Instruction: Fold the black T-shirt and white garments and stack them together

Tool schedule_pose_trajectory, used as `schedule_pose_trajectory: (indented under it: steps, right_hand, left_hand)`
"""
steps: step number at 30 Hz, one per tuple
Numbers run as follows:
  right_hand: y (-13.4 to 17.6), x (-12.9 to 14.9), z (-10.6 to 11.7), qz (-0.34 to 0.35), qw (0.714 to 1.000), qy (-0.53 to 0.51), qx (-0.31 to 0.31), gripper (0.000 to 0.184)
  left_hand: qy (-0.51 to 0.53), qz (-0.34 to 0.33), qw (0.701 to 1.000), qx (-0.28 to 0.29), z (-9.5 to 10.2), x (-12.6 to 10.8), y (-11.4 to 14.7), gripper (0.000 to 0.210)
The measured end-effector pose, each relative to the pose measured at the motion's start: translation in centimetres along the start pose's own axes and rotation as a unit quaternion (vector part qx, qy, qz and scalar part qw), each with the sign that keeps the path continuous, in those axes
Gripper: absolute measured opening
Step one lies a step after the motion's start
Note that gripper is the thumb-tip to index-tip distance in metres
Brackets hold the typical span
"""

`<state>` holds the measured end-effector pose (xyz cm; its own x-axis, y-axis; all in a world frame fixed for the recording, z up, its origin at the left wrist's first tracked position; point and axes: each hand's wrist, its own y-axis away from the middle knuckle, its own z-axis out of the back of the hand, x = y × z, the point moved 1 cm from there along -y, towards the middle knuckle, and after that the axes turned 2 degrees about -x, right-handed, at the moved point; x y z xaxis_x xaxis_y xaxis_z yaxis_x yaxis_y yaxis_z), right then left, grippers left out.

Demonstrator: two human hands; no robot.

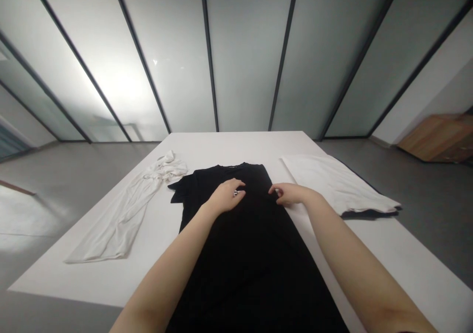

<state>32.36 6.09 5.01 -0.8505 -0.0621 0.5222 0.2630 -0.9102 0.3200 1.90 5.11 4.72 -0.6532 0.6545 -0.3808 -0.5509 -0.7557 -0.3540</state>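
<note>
A black T-shirt lies lengthwise on the white table, its collar at the far end. Its left sleeve sticks out, while the right side runs in a straight edge with no sleeve showing. My left hand is over the upper chest of the shirt, thumb and fingers apart, with a small white print visible between them. At the shirt's right edge is my right hand, fingers loosely curled, a gap between thumb and index finger. Whether either hand touches the cloth is hard to tell.
A crumpled white garment stretches along the left of the table. To the right lies a flat, folded white garment with dark cloth under its edge. Frosted glass panels stand behind. A wooden box-like piece is on the floor at right.
</note>
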Motion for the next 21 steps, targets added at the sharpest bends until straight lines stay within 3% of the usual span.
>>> schedule_pose_trajectory:
  steps: [3, 7, 9, 11, 13, 15, 18, 21]
  right_hand:
    - [0.1, 0.3, -0.3, 0.007, 1.0, 0.027, 0.0, 0.06]
    - [0.2, 0.3, 0.2, -0.005, 1.0, 0.025, 0.019, 0.055]
    - [0.2, 0.2, 0.4, 0.008, 1.0, 0.016, -0.006, 0.048]
    - [0.1, 0.2, 0.4, 0.011, 0.997, 0.012, -0.072, 0.045]
    - [-0.2, 0.4, 0.0, -0.008, 0.991, 0.014, -0.133, 0.045]
    - [-0.5, 0.9, -0.8, -0.024, 0.987, 0.015, -0.155, 0.047]
    - [-0.9, 1.7, -2.1, -0.03, 0.988, -0.009, -0.151, 0.07]
    - [-1.2, 2.1, -2.8, -0.096, 0.978, -0.115, -0.146, 0.091]
  left_hand:
    - [-0.02, -0.046, 0.998, 0.032, -3.0, -2.0, 0.5, 0.048]
    - [-0.046, -0.077, 0.99, 0.105, -5.6, -2.2, 1.1, 0.056]
    - [-0.057, -0.07, 0.99, 0.112, -6.0, -1.9, 1.3, 0.057]
    - [-0.065, -0.066, 0.99, 0.108, -6.0, -1.5, 1.4, 0.056]
    - [-0.067, -0.071, 0.99, 0.105, -5.9, -1.4, 1.5, 0.055]
    - [-0.064, -0.074, 0.99, 0.1, -5.8, -1.3, 1.6, 0.055]
    - [-0.059, -0.075, 0.991, 0.096, -5.8, -1.2, 1.7, 0.055]
    - [-0.056, -0.076, 0.991, 0.094, -5.7, -1.2, 1.7, 0.054]
